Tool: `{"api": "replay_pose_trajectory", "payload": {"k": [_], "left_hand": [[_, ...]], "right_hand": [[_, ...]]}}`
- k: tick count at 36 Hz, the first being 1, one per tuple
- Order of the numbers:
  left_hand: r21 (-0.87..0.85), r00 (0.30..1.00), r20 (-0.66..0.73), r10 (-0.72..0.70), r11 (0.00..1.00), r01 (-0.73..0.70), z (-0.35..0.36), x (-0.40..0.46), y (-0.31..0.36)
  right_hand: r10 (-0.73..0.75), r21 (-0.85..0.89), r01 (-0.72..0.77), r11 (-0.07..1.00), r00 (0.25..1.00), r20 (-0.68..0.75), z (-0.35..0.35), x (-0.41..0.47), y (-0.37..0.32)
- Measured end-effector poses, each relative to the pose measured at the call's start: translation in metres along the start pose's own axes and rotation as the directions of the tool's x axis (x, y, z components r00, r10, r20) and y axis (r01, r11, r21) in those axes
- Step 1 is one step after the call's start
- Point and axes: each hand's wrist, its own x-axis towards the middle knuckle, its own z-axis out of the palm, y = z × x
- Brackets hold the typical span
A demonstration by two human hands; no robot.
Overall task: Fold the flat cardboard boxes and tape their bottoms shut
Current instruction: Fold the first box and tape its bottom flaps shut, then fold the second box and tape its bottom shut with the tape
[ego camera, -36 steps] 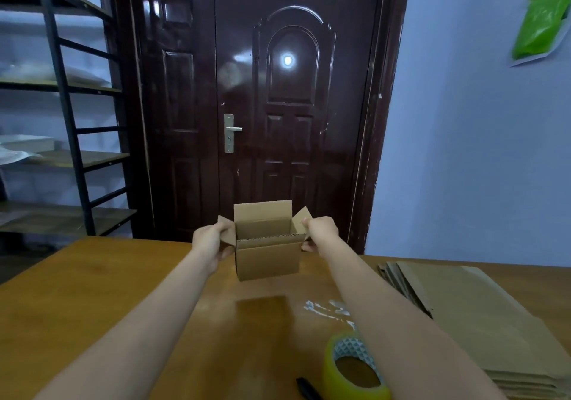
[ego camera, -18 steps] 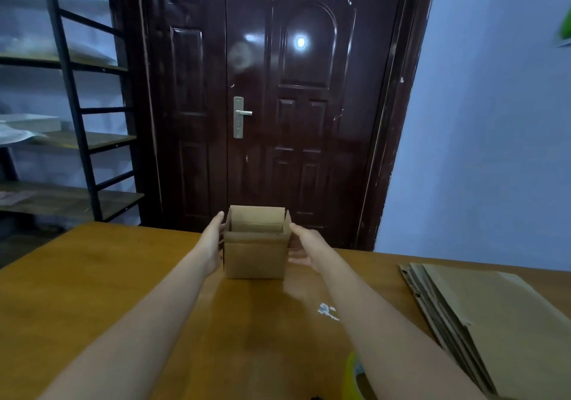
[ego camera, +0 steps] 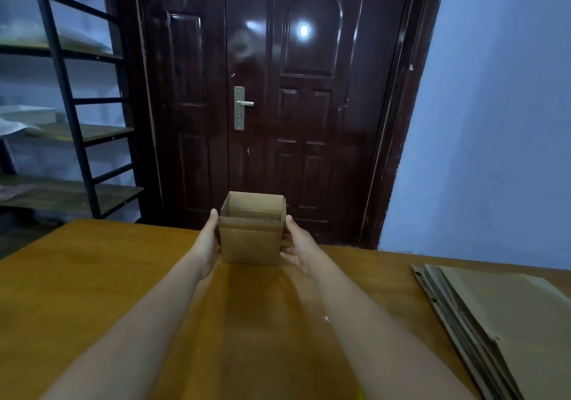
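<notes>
Both hands, left hand (ego camera: 209, 239) and right hand (ego camera: 299, 246), press flat, straight-fingered grips against the sides of an open-topped cardboard box (ego camera: 251, 236) near the counter (ego camera: 92, 276) far edge, where an overeager push could tip it off.

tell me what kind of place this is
Probably a small packing or storage room: a stack of flat cardboard on a wooden table, metal shelving at the wall, and a folded box between both hands.
</notes>
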Motion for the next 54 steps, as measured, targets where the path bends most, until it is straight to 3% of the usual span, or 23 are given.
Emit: {"api": "replay_pose_trajectory", "payload": {"k": [22,25,28,31,34,39,40,45,50,54], "left_hand": [[0.187,0.998,-0.069,-0.011,0.982,0.023,-0.007,-0.003,0.012],[0.272,0.996,-0.090,-0.016,0.961,0.040,-0.010,-0.011,0.022],[0.384,0.990,-0.131,0.051,0.923,0.003,-0.012,-0.017,0.033],[0.563,0.977,-0.095,0.192,0.820,-0.106,-0.010,-0.031,0.042],[0.767,0.955,-0.019,0.295,0.618,-0.175,-0.007,-0.047,0.050],[0.977,0.894,0.130,0.428,0.098,-0.189,0.022,-0.081,0.054],[0.979,0.888,0.163,0.430,0.039,-0.199,0.030,-0.087,0.053],[0.941,0.882,0.337,0.329,-0.107,-0.320,0.078,-0.105,0.042],[0.893,0.861,0.448,0.240,-0.167,-0.418,0.137,-0.127,0.036],[0.853,0.832,0.519,0.194,-0.171,-0.493,0.182,-0.142,0.028]], "right_hand": [[-0.026,-0.366,0.014,0.931,0.999,-0.027,0.000,-0.013,-0.008],[-0.126,-0.583,0.090,0.807,0.992,-0.022,-0.008,-0.026,-0.014],[-0.212,-0.804,0.156,0.574,0.976,0.038,-0.023,-0.040,-0.014],[-0.207,-0.930,0.125,0.346,0.977,0.055,-0.040,-0.053,-0.008],[-0.202,-0.981,0.077,0.178,0.978,0.040,-0.055,-0.069,-0.003],[-0.210,-0.994,0.026,0.105,0.978,0.003,-0.075,-0.101,-0.006],[-0.217,-0.995,0.019,0.097,0.976,-0.003,-0.078,-0.107,-0.008],[-0.256,-0.998,-0.003,0.055,0.966,-0.017,-0.099,-0.133,-0.019],[-0.286,-0.999,-0.045,0.016,0.957,-0.048,-0.132,-0.162,-0.035],[-0.306,-0.992,-0.112,0.051,0.944,-0.122,-0.169,-0.181,-0.041]]}}
